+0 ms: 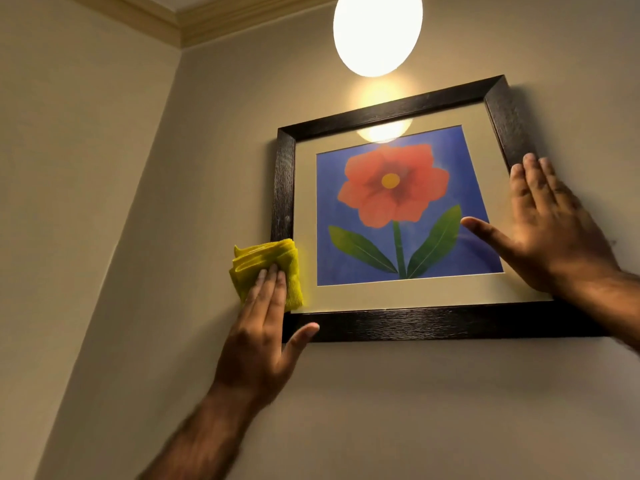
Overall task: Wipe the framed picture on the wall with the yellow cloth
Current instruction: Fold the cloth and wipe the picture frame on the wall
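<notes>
The framed picture (398,216), a red flower on a blue ground behind glass in a dark frame, is shown hung on the wall (138,168) below a lit globe lamp (377,32). It hangs slightly askew in this view. The yellow cloth (266,271), folded into a pad, is pressed flat against the lower left corner of the frame by the extended fingers of the left hand (263,327); no grip is closed around it, the thumb being held apart near the bottom rail. The right hand (554,230) is laid open and flat on the right rail and the adjoining glass, so that the frame is steadied.

The left rail appears to be the part being wiped. For a clean result, the pad is best kept folded and moved along the rail in one long stroke, with light pressure directed into the wall rather than sideways. The steadying palm should be kept on the wood, since bare skin on glass is likely to leave marks. The glare near the top of the glass may be used to check for remaining smears.
</notes>
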Demonstrator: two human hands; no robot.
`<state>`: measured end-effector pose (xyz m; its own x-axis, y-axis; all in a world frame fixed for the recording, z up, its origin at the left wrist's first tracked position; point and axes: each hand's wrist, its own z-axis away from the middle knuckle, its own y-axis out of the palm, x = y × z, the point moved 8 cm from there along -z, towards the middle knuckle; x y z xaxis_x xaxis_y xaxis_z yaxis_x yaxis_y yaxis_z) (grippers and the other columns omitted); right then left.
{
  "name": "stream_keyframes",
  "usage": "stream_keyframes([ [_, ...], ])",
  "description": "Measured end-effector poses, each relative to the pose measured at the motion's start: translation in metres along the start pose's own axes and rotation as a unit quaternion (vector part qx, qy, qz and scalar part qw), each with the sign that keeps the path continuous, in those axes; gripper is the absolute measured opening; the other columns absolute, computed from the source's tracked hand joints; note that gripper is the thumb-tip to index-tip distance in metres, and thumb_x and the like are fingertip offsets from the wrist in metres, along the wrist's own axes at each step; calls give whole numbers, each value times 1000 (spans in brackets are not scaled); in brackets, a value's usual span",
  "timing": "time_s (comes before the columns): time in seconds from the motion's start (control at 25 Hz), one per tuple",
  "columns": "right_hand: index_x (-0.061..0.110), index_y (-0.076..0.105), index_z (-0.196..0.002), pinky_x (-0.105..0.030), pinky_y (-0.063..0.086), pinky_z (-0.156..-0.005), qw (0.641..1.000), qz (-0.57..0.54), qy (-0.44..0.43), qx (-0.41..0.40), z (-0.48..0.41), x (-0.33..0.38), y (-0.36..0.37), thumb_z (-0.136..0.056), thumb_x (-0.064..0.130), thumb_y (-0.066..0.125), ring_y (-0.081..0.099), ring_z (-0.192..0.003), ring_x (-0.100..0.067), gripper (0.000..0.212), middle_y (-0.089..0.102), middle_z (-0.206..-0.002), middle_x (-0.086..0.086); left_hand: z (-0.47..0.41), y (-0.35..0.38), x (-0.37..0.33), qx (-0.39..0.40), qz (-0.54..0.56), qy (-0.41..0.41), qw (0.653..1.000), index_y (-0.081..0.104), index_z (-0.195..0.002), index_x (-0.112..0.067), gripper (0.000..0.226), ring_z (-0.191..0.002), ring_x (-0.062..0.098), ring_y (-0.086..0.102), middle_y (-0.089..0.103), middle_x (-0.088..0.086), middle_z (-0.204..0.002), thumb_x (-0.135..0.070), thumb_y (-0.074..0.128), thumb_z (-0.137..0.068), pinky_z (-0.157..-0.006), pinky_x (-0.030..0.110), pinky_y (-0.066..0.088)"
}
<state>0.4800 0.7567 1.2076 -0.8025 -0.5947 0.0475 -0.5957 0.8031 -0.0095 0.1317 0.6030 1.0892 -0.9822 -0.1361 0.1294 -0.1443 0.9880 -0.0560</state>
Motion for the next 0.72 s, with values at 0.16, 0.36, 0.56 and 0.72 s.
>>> stream_keyframes([
  [0.16,7,3,-164,-38,4,-130,1000,3,-2,-7,0,0,0,-79,92,13,-2,-161,-21,120,-4,-174,-9,-102,-7,10,-3,26,-10,1000,19,-160,-7,100,-159,22,11,17,10,-170,-78,18,-90,-128,34,13],
  [0.36,6,5,-164,-40,7,-130,1000,12,-3,-18,-2,-1,0,-81,92,12,1,-161,-22,120,-1,-174,-10,-196,-6,20,16,7,-60,998,6,-162,-8,106,-160,20,1,4,7,-173,-81,13,-84,-129,36,4],
  [0.56,6,4,-164,-41,7,-130,1000,13,-5,-12,-2,-1,1,-80,92,11,0,-161,-22,120,-1,-174,-10,-144,0,23,19,31,-25,999,4,-163,-16,106,-159,16,-1,2,2,-173,-86,7,-83,-128,34,3],
  [0.72,7,4,-164,-42,8,-130,1000,9,-1,-10,-1,-1,2,-80,92,11,0,-161,-22,120,-2,-174,-10,-59,5,18,36,66,-7,997,5,-163,-23,90,-158,6,-4,0,-6,-173,-78,13,-92,-130,35,11],
])
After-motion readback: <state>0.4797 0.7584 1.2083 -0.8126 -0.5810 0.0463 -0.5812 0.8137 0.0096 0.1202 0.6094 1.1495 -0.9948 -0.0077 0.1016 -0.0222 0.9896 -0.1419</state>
